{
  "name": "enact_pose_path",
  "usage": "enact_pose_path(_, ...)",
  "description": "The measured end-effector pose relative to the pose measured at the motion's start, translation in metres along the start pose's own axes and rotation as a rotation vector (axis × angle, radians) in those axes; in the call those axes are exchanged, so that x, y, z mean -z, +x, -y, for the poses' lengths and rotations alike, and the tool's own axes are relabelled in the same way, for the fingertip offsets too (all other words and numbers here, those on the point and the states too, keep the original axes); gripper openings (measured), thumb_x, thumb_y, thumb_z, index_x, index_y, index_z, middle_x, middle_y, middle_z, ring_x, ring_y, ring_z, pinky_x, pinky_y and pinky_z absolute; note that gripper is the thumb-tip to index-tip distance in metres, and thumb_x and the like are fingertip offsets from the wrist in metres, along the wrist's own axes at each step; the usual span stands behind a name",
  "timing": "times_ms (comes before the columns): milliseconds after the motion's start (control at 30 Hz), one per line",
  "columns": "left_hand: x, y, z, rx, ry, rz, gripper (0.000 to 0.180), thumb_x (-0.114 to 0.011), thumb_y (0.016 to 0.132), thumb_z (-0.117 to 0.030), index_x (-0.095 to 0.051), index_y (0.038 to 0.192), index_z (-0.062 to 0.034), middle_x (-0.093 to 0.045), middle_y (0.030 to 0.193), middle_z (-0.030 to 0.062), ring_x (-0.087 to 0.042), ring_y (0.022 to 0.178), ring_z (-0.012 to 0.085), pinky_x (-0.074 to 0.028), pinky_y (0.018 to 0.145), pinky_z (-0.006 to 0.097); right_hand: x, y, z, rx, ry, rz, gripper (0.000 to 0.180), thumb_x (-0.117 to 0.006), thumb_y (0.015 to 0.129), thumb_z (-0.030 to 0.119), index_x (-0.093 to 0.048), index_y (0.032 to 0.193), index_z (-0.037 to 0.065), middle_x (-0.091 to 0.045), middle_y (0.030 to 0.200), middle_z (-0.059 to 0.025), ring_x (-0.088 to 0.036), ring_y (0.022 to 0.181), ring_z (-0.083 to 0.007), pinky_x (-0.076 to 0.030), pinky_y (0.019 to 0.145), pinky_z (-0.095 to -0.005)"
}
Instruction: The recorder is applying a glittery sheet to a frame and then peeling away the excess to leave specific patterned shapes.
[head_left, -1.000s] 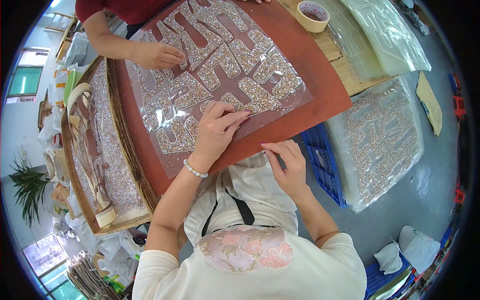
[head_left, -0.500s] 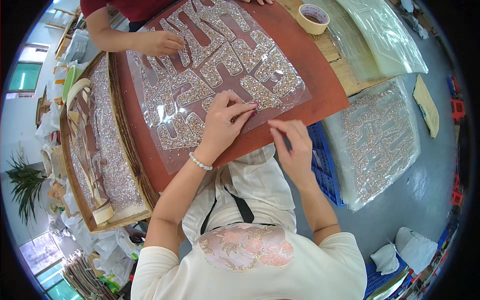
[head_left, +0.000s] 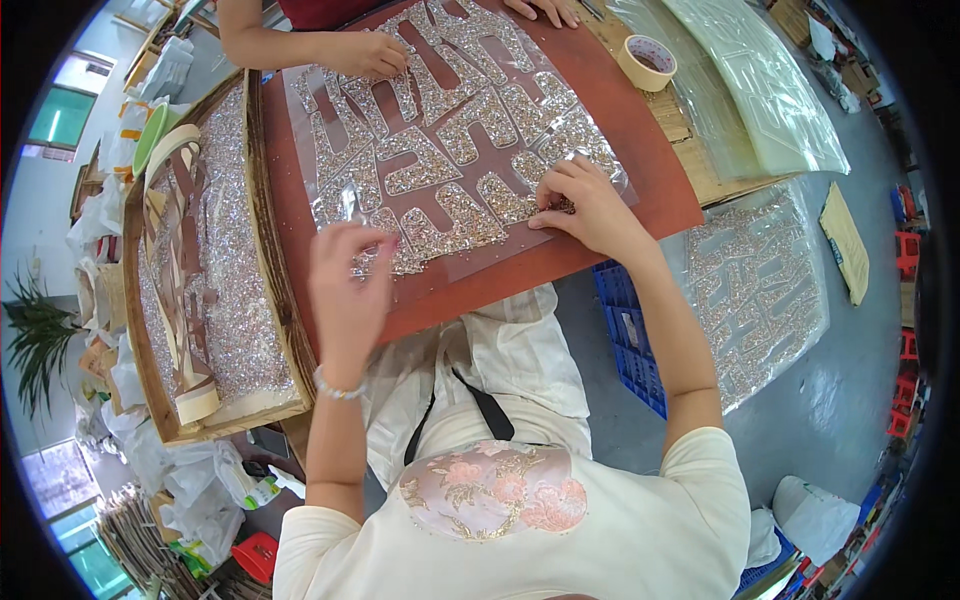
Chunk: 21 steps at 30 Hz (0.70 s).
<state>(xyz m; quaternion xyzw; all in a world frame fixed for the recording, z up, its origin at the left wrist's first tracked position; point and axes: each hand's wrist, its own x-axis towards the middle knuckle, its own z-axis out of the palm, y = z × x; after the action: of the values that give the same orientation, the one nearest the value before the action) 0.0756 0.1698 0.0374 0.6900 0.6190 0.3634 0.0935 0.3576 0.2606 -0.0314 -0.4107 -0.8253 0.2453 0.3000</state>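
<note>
A clear plastic sheet (head_left: 470,262) lies on a reddish-brown board (head_left: 660,195), with blocky shapes of glittering gold and silver stones (head_left: 455,215) on it. My right hand (head_left: 595,210) rests at the sheet's near right part, fingers curled down and closed beside a stone-covered shape. Small dark bits show under its palm, but what the fingertips pinch is hidden. My left hand (head_left: 350,280), with a beaded bracelet, hovers over the sheet's near left corner. Motion smears its fingers, so their grip is unclear.
Across the board a co-worker's hand (head_left: 370,55) touches the sheet; another (head_left: 545,8) rests on the board. At left stands a wooden tray (head_left: 265,250) of glittering stones with tape strips. A tape roll (head_left: 647,63), plastic sheets (head_left: 760,80) and a blue crate (head_left: 635,350) are at right.
My left hand has moved left from the middle of the near edge to the near left corner. My right hand has come up onto the sheet and its fingers have curled closed.
</note>
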Motion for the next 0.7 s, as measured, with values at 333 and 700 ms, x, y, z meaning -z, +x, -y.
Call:
enact_pose_path(333, 0.142, -0.090, 0.122, 0.431, 0.602, 0.097, 0.019, -0.067, 0.085, -0.013, -0.056, 0.088, 0.0024, -0.057, 0.084, 0.0126, -0.054, 0.079, 0.0258, -0.044, 0.071, 0.036, 0.005, 0.032, 0.016, -0.259, -0.026, 0.302, 0.028, -0.080, 0.070, 0.028, -0.061, 0.072, 0.008, -0.060, 0.079, -0.0051, -0.055, 0.084, -0.0263, -0.042, 0.079, -0.0392)
enact_pose_path(700, 0.139, -0.090, 0.131, 0.489, 0.496, 0.092, 0.009, -0.064, 0.084, -0.004, -0.058, 0.085, 0.0020, -0.058, 0.084, 0.0121, -0.056, 0.072, 0.0229, -0.046, 0.068, 0.035, -0.025, -0.026, 0.041, -0.098, 0.066, -0.267, 0.008, -0.066, 0.084, 0.010, -0.067, 0.089, 0.004, -0.061, 0.086, -0.0081, -0.056, 0.087, -0.0272, -0.044, 0.079, -0.0367)
